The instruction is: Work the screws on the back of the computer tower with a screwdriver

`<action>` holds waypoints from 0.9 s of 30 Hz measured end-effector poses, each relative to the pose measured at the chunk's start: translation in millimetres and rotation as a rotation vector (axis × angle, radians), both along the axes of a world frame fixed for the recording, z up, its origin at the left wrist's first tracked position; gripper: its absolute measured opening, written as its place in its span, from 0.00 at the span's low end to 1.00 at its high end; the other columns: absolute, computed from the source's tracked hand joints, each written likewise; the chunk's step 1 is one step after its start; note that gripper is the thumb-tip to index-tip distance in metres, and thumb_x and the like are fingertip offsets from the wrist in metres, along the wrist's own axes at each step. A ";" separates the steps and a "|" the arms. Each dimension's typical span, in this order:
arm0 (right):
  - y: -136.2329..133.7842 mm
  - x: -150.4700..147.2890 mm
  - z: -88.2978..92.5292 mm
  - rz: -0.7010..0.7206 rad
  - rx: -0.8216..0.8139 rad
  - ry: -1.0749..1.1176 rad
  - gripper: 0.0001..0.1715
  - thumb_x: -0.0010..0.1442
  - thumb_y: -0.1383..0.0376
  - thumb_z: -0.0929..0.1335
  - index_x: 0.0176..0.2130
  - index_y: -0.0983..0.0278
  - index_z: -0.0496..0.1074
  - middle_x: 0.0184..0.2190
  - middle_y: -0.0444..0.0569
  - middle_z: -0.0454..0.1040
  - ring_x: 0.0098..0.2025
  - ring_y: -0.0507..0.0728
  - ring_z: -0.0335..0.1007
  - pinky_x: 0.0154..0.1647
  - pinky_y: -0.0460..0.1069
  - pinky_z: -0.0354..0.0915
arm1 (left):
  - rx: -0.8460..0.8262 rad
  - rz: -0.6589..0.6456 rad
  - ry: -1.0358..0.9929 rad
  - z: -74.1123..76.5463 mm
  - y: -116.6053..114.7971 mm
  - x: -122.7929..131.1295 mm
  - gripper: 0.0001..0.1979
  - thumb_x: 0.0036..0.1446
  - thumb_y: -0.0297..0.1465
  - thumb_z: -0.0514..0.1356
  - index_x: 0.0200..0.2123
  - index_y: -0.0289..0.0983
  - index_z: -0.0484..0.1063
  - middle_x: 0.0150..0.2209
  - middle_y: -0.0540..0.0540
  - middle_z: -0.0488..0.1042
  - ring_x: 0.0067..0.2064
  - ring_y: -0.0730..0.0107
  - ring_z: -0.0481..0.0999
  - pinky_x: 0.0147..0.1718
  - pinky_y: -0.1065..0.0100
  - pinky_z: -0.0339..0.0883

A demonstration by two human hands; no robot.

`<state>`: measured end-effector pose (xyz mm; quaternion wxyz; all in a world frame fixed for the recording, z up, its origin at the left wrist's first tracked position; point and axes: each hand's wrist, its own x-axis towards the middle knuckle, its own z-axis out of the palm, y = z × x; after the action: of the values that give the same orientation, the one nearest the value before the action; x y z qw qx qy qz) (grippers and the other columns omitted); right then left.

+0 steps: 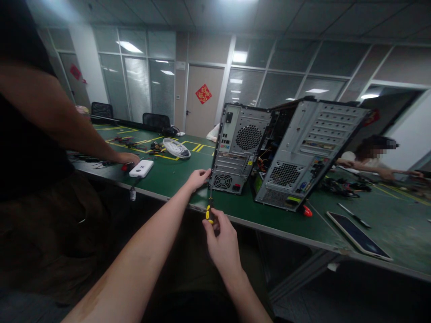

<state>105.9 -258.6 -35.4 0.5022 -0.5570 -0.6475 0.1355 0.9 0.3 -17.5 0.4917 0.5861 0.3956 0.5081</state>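
My right hand (222, 235) is closed round a yellow-and-black screwdriver (210, 211), thumb and fingers on its handle. The screwdriver stands nearly upright, its shaft pointing up towards the lower left corner of a computer tower (232, 159). Whether the tip sits in a screw is too small to see. My left hand (198, 179) has its bent fingers at the tower's left edge, low down; some fingertips are hidden. This tower stands upright with its back panel of ports and fan grilles facing me. Beside it on the right, a second computer tower (289, 157) appears tilted.
The green table (188, 179) bears a white power bank (141, 168), a white racket-shaped object (177, 148), a phone (358, 235), a pen-like tool (353, 215) and cables (346, 186). A person's hand (128, 158) reaches in at left. Another person (373, 157) works at right.
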 end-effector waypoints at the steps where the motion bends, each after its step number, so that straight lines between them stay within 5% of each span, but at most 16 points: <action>1: -0.1 0.4 -1.0 -0.008 0.035 -0.023 0.18 0.71 0.61 0.69 0.57 0.61 0.78 0.45 0.52 0.78 0.39 0.59 0.79 0.47 0.54 0.76 | -0.001 -0.001 -0.001 -0.4 0.5 0.1 0.32 0.53 0.59 0.70 0.37 0.33 0.81 0.41 0.39 0.84 0.48 0.56 0.81 0.43 0.63 0.76; 6: -0.4 1.1 -6.3 0.015 0.137 -0.065 0.18 0.71 0.67 0.67 0.55 0.60 0.83 0.54 0.57 0.71 0.45 0.59 0.79 0.52 0.55 0.77 | 0.004 -0.005 -0.007 -1.6 1.9 0.5 0.32 0.53 0.60 0.70 0.37 0.33 0.81 0.41 0.39 0.83 0.48 0.55 0.81 0.42 0.63 0.76; 14: 3.6 0.9 -11.8 -0.009 0.133 -0.013 0.14 0.70 0.65 0.71 0.53 0.60 0.82 0.54 0.56 0.76 0.53 0.63 0.80 0.55 0.56 0.78 | 0.002 -0.007 -0.015 -1.9 1.8 0.1 0.31 0.53 0.59 0.70 0.37 0.33 0.82 0.41 0.38 0.84 0.47 0.55 0.81 0.42 0.63 0.76; 27: 2.7 1.2 -11.1 -0.012 0.172 -0.055 0.14 0.70 0.68 0.70 0.51 0.60 0.85 0.53 0.57 0.76 0.46 0.61 0.81 0.50 0.55 0.79 | 0.010 0.009 -0.004 -3.2 3.8 0.2 0.31 0.53 0.59 0.70 0.37 0.33 0.82 0.41 0.39 0.84 0.46 0.57 0.82 0.40 0.65 0.75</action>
<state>107.0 -255.9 -46.5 0.5311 -0.5190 -0.6670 0.0608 1.1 4.1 -20.7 0.4871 0.5858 0.3948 0.5135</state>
